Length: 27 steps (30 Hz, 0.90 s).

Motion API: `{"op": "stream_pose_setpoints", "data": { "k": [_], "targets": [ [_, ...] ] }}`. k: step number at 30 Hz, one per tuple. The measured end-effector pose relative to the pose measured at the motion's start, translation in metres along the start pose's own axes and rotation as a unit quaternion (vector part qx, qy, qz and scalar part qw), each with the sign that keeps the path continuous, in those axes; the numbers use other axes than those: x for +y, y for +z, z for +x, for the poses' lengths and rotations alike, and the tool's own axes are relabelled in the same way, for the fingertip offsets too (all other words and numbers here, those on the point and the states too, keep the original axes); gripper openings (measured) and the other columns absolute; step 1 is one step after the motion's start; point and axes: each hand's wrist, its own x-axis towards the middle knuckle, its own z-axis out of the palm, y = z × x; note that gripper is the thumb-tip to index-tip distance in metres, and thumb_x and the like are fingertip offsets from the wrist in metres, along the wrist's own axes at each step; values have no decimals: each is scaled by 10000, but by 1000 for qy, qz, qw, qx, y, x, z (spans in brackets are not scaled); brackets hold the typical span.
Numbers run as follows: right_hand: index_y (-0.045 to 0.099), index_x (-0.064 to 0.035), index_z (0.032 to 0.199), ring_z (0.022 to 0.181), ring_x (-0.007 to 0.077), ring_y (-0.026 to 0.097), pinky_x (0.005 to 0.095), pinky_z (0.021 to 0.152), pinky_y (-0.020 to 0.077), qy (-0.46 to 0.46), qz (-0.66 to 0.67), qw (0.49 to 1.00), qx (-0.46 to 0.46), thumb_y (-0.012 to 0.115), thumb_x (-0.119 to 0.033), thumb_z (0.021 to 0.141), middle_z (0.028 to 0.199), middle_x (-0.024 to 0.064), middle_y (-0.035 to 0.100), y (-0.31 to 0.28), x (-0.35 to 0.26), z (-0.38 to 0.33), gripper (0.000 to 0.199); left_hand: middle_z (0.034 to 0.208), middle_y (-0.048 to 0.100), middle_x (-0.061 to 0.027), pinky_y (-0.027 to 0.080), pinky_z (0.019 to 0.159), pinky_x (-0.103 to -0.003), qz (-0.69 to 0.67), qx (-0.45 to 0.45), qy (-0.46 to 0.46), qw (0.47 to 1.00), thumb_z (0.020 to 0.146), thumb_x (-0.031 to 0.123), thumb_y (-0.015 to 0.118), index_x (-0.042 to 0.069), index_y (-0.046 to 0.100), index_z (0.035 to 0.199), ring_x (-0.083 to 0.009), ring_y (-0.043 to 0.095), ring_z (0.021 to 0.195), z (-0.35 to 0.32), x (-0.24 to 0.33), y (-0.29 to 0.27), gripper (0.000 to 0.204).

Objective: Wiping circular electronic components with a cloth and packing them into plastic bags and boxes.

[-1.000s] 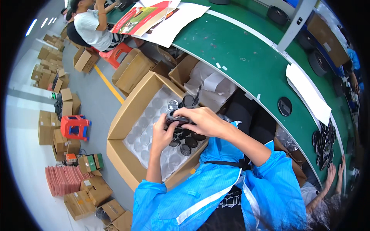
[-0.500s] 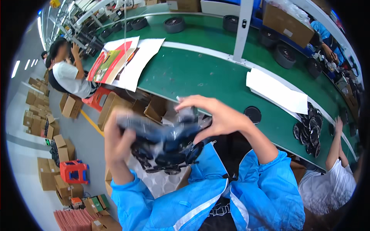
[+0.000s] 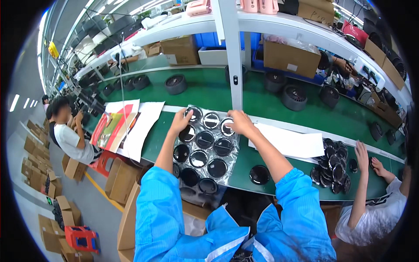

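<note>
A clear plastic sheet with rows of glossy black round caps lies across the bench's near edge, its lower part hanging toward me. My left hand grips its far left corner, thumb over a cap. At the far right corner, my right hand has its fingers closed on the sheet's edge beside another cap. Whether the caps sit in pockets or under film, I cannot tell. One loose black cap rests on the green bench right of the sheet.
White paper sheets and a pile of black caps lie to the right, near a co-worker's hands. Printed sheets lie left. Black wheels stand beyond a metal post. An open carton stands below.
The bundle of black caps, blurred above the carton before, is now spread flat on the bench. Both hands have moved forward with it, and the view has tilted up.
</note>
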Motion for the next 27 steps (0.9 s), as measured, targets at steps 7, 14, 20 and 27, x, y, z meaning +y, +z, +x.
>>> {"op": "stream_pose_setpoints", "data": {
  "k": [7, 14, 20, 27],
  "targets": [
    [691, 2, 1111, 1080, 466, 710, 553, 960, 571, -25, -187, 980, 68, 798, -114, 905, 1130, 245, 712, 5, -7, -5, 260, 1085, 781, -263, 572, 913, -478, 109, 11, -37, 993, 1031, 408, 727, -56, 707, 1271, -388, 752, 1026, -6, 25, 26, 523],
    [667, -49, 1281, 1190, 371, 634, 491, 973, 556, -149, -156, 976, -16, 790, -219, 884, 1222, 172, 646, 48, -63, -88, 449, 1267, 716, -210, 488, 1059, -492, 287, 92, 242, 922, 977, 135, 743, 53, 702, 1321, -423, 668, 1185, -67, 163, -2, 356],
    [700, -73, 1303, 1169, 370, 625, 507, 981, 532, -174, -195, 965, 28, 773, -334, 947, 1224, 154, 659, 74, -53, -95, 447, 834, 749, -51, 587, 698, -363, 147, -279, 285, 905, 792, 218, 822, 108, 803, 852, -222, 737, 807, -256, 389, -87, 127],
    [724, -121, 1299, 1197, 380, 646, 525, 987, 546, -130, -247, 960, 14, 755, -346, 979, 1270, 149, 676, 61, -28, -77, 393, 1440, 576, -247, 439, 1071, -668, 67, -379, 226, 895, 1017, 329, 696, 71, 565, 1439, -498, 558, 1313, -458, 285, -114, 511]
  ]
}}
